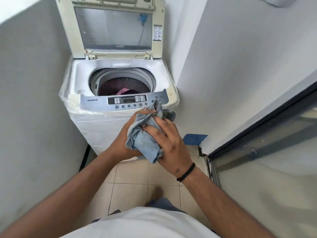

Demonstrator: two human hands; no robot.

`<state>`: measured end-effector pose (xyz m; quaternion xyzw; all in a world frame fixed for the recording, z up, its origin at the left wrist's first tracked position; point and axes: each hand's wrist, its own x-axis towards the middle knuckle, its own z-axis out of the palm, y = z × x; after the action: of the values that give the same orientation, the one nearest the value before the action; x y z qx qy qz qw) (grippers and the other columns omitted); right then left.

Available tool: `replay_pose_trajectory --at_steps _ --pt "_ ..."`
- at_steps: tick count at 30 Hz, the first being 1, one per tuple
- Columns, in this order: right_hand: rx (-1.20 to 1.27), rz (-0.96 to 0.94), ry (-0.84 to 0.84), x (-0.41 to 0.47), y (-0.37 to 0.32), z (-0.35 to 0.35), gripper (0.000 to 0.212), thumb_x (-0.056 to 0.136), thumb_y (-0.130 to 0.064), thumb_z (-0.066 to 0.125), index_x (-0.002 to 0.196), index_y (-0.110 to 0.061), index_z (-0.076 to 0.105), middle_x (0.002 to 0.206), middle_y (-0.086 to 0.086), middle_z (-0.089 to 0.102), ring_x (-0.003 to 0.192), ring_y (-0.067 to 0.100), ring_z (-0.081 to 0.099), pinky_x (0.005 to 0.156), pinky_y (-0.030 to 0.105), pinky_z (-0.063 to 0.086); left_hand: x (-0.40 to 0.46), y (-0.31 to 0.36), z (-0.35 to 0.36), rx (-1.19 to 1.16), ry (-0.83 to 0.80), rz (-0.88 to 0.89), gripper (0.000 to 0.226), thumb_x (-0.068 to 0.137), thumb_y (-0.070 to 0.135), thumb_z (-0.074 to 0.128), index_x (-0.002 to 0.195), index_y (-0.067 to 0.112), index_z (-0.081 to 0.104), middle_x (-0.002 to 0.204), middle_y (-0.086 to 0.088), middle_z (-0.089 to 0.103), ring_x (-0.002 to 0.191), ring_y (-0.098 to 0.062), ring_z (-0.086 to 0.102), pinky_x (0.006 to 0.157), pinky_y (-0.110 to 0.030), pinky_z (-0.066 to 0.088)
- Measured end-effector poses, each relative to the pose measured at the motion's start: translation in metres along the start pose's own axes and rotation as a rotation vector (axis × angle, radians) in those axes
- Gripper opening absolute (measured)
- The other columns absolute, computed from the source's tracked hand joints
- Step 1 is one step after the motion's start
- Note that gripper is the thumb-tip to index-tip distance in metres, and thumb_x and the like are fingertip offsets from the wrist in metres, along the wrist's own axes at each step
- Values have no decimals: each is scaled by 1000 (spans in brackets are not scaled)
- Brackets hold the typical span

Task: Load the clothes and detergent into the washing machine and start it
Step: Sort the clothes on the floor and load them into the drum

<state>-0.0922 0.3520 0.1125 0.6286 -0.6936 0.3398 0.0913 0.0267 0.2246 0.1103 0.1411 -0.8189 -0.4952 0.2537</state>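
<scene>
A white top-loading washing machine (96, 124) stands ahead in a narrow nook, its lid (113, 28) raised upright. Pink and dark red clothes (125, 91) lie in the drum. In front of the control panel (127, 101) I hold a bunched light-blue denim garment (145, 143) with both hands. My left hand (125, 134) grips it from underneath on the left. My right hand (168, 143) grips it from the right, fingers curled over the fabric. No detergent is in view.
Grey walls (34, 100) close in on both sides of the machine. A dark-framed glass door (265, 143) runs along the right. A blue object (194, 139) lies on the beige tiled floor (130, 179) beside the machine. Clear plastic wrap covers the machine's body.
</scene>
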Motion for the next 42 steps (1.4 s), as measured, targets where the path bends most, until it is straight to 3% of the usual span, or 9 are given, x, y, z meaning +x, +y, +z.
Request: replay_pose_trajectory --at_steps 2,5,9,16,20,25,33,38,42 --pt "-26 17 -65 15 14 2 69 79 -16 78 139 -22 45 146 10 41 132 33 41 96 49 51 27 -7 3 -14 82 75 64 71 54 77 128 62 48 119 42 57 117 15 53 99 -12 44" --pt "50 -4 -198 45 38 3 96 67 -20 79 149 -26 30 162 12 12 149 30 17 107 52 43 65 -27 -5 -34 132 44 55 84 42 73 132 26 54 125 16 61 120 -10 59 104 -40 48" --pt "327 -48 -253 94 69 4 102 70 -46 83 154 -20 31 166 9 -4 154 29 -2 116 59 25 115 -36 -24 154 216 32 48 86 36 70 128 17 55 127 1 57 120 -16 59 97 -46 51" --pt "824 98 9 205 127 21 119 66 -63 79 155 -11 19 162 13 20 151 26 21 121 50 25 194 -32 -72 679 341 143 63 81 48 67 134 17 53 142 -7 45 128 -33 52 95 -47 51" --pt "779 132 -221 260 170 60 142 52 -64 89 158 -28 2 162 5 24 150 22 23 119 52 28 222 -46 -93 867 373 136 56 82 47 73 128 21 55 141 -10 46 126 -35 49 96 -42 46" --pt "908 92 -414 296 175 106 123 60 -18 94 157 -25 19 153 -9 42 139 5 42 115 32 37 241 -80 -116 903 411 30 50 83 37 77 127 24 56 142 -15 46 128 -34 44 99 -47 44" --pt "481 29 -345 334 209 181 94 70 -6 80 149 -38 39 153 1 38 138 21 42 112 42 42 267 -162 -158 727 251 -100 69 71 46 78 130 22 49 148 -15 31 135 -37 39 106 -47 46" --pt "342 193 -617 334 250 236 89 77 -4 78 145 -47 40 159 1 29 145 21 31 122 37 24 270 -235 -168 561 112 -245 66 73 23 85 132 25 55 142 -9 38 130 -25 42 104 -29 39" --pt "112 310 -871 329 272 278 80 87 -27 70 149 -51 27 151 1 45 136 26 46 108 47 42 269 -293 -161 488 29 -516 82 75 21 80 144 29 37 131 -6 44 122 -25 47 91 -29 41"
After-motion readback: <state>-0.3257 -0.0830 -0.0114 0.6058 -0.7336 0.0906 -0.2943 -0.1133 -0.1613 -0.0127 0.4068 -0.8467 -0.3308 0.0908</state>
